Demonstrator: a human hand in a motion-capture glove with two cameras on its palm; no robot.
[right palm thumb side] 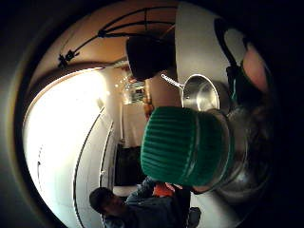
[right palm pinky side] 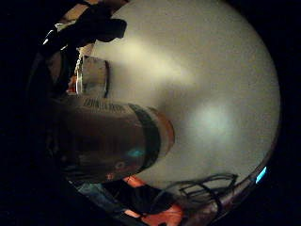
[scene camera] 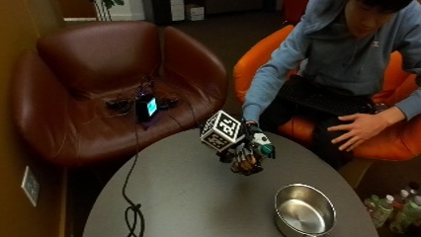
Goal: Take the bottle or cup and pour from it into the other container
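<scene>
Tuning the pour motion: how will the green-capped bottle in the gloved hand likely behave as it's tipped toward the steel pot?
The bottle looks small and probably light. Its green cap appears to be on, so nothing should pour yet. The smooth round body may roll if laid down.

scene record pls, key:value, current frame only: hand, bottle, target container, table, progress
hand: gloved right hand raised above the table, fingers curled round the bottle
bottle: green-capped bottle in the grip, cap on; label band shows in the little finger side palm view
target container: metal pot, open, upright on the table near its edge, apart from the hand
table: round grey table, black cable lying across it
other hand: bare hand resting on the lap, off the table
progress: bottle lifted, pouring not yet started
</scene>
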